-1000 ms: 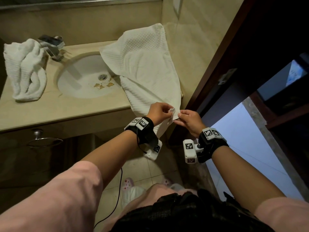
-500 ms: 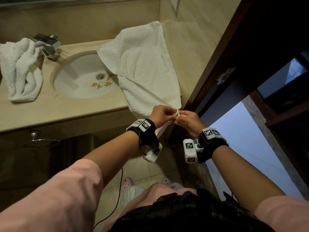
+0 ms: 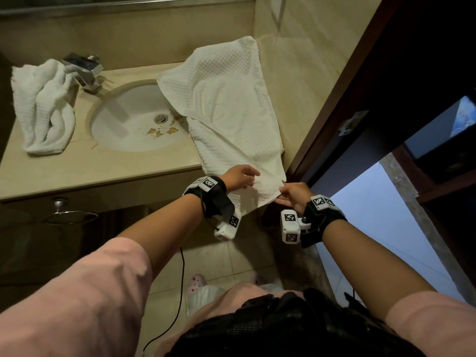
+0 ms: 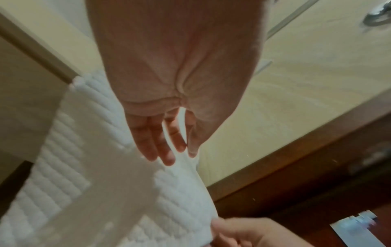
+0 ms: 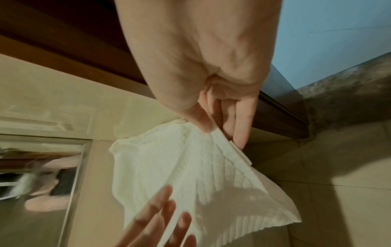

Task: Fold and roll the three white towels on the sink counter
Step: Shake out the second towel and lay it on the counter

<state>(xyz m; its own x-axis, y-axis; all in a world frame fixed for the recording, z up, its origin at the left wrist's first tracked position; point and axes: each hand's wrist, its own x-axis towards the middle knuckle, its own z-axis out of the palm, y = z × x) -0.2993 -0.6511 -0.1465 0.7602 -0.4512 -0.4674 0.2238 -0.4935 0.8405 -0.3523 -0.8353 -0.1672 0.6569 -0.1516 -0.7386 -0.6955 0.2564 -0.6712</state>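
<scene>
A white towel [image 3: 226,112] lies over the right end of the sink counter [image 3: 77,171], leaning on the side wall and hanging past the front edge. My right hand [image 3: 283,193] pinches its hanging corner [image 5: 224,140] between thumb and fingers. My left hand [image 3: 251,176] rests just left of that corner, its straight fingers [image 4: 156,143] spread on the cloth. A second white towel [image 3: 43,106] lies crumpled at the counter's left end. I cannot tell whether the spread cloth is one towel or two.
The round basin [image 3: 134,119], with brown stains near its drain, sits mid-counter with a chrome faucet [image 3: 82,70] behind it. A dark wooden door frame [image 3: 347,99] stands right of the wall. A towel ring [image 3: 69,215] hangs below the counter. A black cable [image 3: 180,292] dangles by my legs.
My left hand has let go of the towel corner, moved slightly left and opened flat on the cloth. My right hand keeps pinching the corner.
</scene>
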